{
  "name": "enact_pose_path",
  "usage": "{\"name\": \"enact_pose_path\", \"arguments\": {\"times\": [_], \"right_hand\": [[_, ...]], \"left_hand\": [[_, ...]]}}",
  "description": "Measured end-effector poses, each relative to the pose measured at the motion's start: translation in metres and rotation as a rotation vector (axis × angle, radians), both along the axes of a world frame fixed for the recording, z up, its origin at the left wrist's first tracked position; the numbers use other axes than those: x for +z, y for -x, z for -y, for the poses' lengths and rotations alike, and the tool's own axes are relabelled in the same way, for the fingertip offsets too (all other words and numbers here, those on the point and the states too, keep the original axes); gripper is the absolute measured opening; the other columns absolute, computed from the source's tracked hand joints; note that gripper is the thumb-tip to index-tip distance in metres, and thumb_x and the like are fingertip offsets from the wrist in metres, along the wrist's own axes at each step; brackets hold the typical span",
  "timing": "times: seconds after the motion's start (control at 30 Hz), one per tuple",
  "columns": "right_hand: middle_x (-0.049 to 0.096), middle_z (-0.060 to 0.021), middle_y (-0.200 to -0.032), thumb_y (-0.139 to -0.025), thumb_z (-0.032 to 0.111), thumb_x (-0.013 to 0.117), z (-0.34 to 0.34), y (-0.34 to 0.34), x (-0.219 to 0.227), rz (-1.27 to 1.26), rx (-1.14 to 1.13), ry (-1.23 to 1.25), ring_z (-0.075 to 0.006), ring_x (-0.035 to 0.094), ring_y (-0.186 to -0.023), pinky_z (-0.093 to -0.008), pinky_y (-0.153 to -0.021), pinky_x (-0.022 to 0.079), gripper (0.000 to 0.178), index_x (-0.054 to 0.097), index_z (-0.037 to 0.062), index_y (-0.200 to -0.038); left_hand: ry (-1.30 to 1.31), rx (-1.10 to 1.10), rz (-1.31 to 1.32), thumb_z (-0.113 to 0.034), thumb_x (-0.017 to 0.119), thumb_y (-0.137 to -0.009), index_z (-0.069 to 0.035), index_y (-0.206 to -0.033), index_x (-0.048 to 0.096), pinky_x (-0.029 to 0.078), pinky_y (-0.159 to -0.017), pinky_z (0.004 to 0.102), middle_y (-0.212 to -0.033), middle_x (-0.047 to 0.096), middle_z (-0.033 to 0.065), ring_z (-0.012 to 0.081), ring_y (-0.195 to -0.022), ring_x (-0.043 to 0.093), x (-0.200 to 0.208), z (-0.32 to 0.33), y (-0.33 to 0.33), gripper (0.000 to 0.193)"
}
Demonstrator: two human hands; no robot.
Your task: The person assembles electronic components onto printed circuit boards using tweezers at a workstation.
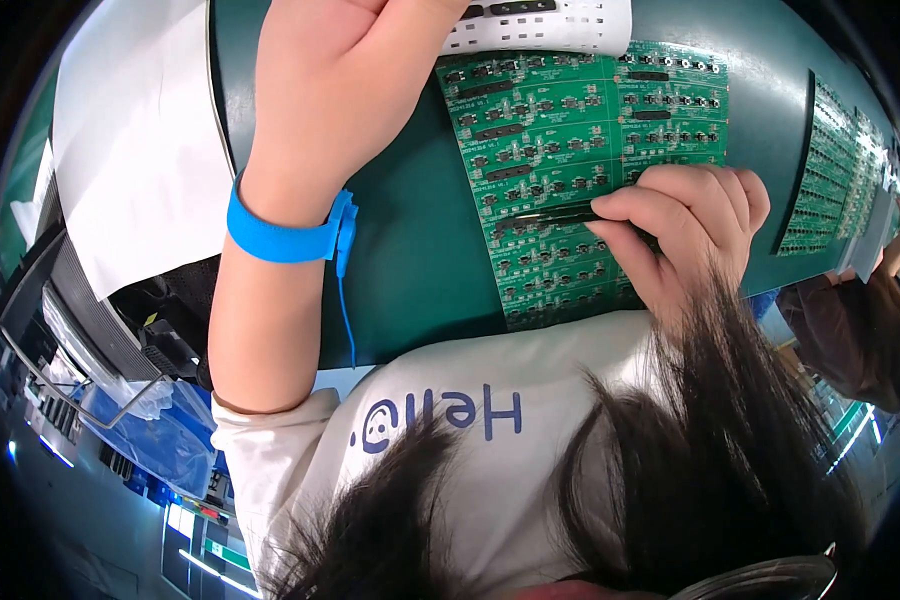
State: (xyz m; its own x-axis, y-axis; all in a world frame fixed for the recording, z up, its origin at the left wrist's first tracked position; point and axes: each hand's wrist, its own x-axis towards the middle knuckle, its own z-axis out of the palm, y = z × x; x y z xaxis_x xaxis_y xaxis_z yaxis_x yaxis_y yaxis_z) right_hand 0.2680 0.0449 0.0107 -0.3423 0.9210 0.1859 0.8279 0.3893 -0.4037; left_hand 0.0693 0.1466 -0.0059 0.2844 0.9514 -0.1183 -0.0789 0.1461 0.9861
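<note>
My left hand reaches to the top edge, where its fingertips are cut off. Its thumb side meets a white sheet with slots and black strips, which bends over the far end of a green circuit board panel; a grip on it cannot be made out. In my right hand dark, slim tweezers are pinched between thumb and forefinger. Their tips point left and lie over a black strip at the panel's left side. Similar black strips sit on several rows of the panel, among small black parts.
The green mat lies under the panel. More circuit board panels are at the right, with another person beyond them. White paper covers the left side. A blue wrist strap with a cord circles my left wrist.
</note>
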Motion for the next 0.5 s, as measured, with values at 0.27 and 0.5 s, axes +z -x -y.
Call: {"name": "enact_pose_path", "arguments": {"times": [0.27,0.5], "right_hand": [[0.059,0.0072,-0.085,-0.067,0.024,0.078,-0.002,-0.005,-0.007,0.008,-0.014,-0.042,-0.0126,0.054,-0.073,-0.0293,-0.08,0.031,0.019,0.069,0.0224,-0.084],[0.06,0.007,-0.082,-0.066,0.026,0.078,-0.004,-0.004,-0.004,-0.011,-0.015,-0.037,-0.0121,0.054,-0.073,-0.0286,-0.078,0.031,0.017,0.07,0.0213,-0.081]], "left_hand": [[-0.005,0.007,0.005,-0.012,0.052,-0.098,0.006,-0.112,0.061,0.048,-0.081,0.0226,-0.105,0.066,0.0081,0.0111,-0.092,0.06,-0.003,0.001,0.0,0.024],[-0.076,0.004,0.091,-0.011,0.051,-0.098,0.007,-0.113,0.06,0.049,-0.079,0.0231,-0.105,0.066,0.0101,0.0124,-0.09,0.061,-0.01,-0.01,-0.002,0.025]]}}
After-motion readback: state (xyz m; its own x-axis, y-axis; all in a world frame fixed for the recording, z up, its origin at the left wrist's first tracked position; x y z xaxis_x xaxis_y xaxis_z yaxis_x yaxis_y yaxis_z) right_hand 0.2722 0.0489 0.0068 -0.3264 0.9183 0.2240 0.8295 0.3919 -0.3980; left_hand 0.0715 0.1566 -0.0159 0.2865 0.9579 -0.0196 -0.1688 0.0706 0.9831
